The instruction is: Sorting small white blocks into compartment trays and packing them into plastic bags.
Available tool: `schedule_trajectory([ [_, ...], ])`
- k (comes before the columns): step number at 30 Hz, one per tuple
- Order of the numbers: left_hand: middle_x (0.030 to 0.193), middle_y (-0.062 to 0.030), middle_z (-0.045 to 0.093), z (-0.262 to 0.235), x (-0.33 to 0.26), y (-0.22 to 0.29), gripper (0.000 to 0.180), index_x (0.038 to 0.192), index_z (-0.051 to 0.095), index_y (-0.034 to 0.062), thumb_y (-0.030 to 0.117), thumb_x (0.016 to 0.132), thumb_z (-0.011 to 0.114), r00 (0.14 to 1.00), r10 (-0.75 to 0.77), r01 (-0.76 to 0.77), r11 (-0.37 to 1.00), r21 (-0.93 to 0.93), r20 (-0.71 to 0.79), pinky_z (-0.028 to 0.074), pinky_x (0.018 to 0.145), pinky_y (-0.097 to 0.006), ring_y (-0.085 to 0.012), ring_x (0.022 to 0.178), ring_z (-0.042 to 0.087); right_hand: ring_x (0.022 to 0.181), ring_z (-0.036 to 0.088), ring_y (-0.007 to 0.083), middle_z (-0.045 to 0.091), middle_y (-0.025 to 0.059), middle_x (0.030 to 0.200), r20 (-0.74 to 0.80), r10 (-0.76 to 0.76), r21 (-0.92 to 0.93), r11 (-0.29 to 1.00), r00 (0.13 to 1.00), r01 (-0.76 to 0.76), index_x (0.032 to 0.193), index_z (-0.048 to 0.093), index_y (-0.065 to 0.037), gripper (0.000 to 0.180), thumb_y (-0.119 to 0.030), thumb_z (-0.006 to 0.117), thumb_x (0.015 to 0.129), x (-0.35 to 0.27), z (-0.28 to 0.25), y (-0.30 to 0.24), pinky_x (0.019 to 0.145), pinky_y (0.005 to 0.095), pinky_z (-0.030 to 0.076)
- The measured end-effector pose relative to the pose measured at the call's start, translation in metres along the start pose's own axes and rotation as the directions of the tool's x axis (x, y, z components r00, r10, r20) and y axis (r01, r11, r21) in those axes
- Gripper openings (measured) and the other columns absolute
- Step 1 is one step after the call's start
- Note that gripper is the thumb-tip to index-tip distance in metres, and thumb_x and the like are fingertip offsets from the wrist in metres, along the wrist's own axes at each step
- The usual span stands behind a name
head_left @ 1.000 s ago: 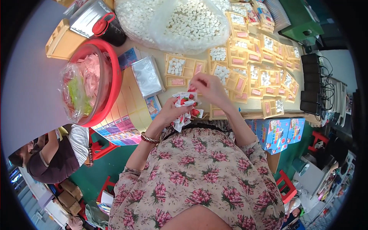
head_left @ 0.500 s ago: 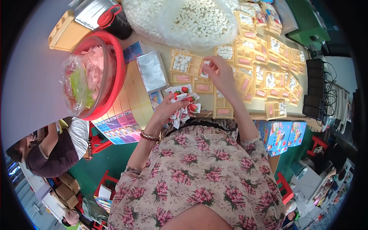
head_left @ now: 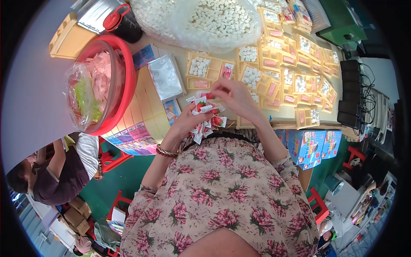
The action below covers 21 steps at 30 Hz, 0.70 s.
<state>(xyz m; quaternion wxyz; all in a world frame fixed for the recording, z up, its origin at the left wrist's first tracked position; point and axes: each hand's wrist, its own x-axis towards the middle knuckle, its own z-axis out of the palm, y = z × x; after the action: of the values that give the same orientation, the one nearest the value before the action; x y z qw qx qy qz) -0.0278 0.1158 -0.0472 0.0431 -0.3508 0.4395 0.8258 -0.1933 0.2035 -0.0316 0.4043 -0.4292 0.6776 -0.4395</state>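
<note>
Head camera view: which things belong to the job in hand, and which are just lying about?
Likely in the job:
Strawberry packets in the left hand
Pale yellow trays
White pieces in the clear bag, like those in trays
Pink pieces in the red basin

Likely just lying about:
Black bottle with red lid
Corded black boxes

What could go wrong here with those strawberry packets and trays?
The left hand grips a jumbled bunch of strawberry packets, so one might slip out. One yellow tray sits close to the table's front edge, so a bump could perhaps knock it off.
</note>
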Motion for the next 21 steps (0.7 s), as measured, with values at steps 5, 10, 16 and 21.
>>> schedule_trajectory([
  [5,0.091,-0.0038,0.064,-0.014,-0.002,-0.009,0.03,0.109,0.057,0.0042,0.01,0.081,0.063,0.999,-0.007,0.008,0.999,0.033,-0.037,0.051,0.059,-0.023,-0.009,0.074,0.061,0.066,0.058,0.0191,0.062,0.0101,0.071,-0.253,-0.059,-0.25,0.968,0.966,-0.006,0.085,0.062,0.0,0.012,-0.01,0.06,0.079,-0.006,-0.019,0.031,0.062,0.0295,0.045],
  [10,0.089,-0.0036,0.065,-0.017,0.003,-0.014,0.03,0.109,0.057,0.004,0.01,0.081,0.063,0.998,0.037,-0.04,0.998,-0.054,-0.057,0.05,0.058,-0.023,-0.008,0.076,0.06,0.071,0.057,0.0265,0.061,0.0099,0.077,-0.228,-0.271,-0.581,0.809,0.935,0.093,0.087,0.064,-0.002,0.013,-0.011,0.061,0.079,-0.013,-0.001,0.043,0.068,0.0352,0.045],
  [16,0.09,-0.0064,0.065,-0.007,0.002,-0.003,0.035,0.111,0.055,0.0011,0.012,0.08,0.065,0.999,-0.039,0.04,0.999,0.031,-0.009,0.05,0.059,-0.023,-0.0092,0.078,0.062,0.07,0.055,0.0198,0.06,0.0069,0.081,-0.251,-0.202,-0.207,0.966,0.946,0.152,0.089,0.064,-0.002,0.014,-0.012,0.062,0.079,-0.007,0.015,-0.005,0.064,0.031,0.043],
  [21,0.09,-0.0061,0.065,-0.002,0.0,-0.005,0.035,0.111,0.056,0.0004,0.012,0.079,0.065,0.998,0.065,-0.062,0.981,0.186,-0.014,0.049,0.061,-0.023,-0.0097,0.075,0.062,0.068,0.051,0.0126,0.058,0.0048,0.074,0.039,-0.128,0.022,0.992,0.991,0.127,0.086,0.062,-0.001,0.015,-0.013,0.062,0.079,0.005,0.016,-0.015,0.06,0.0261,0.041],
])
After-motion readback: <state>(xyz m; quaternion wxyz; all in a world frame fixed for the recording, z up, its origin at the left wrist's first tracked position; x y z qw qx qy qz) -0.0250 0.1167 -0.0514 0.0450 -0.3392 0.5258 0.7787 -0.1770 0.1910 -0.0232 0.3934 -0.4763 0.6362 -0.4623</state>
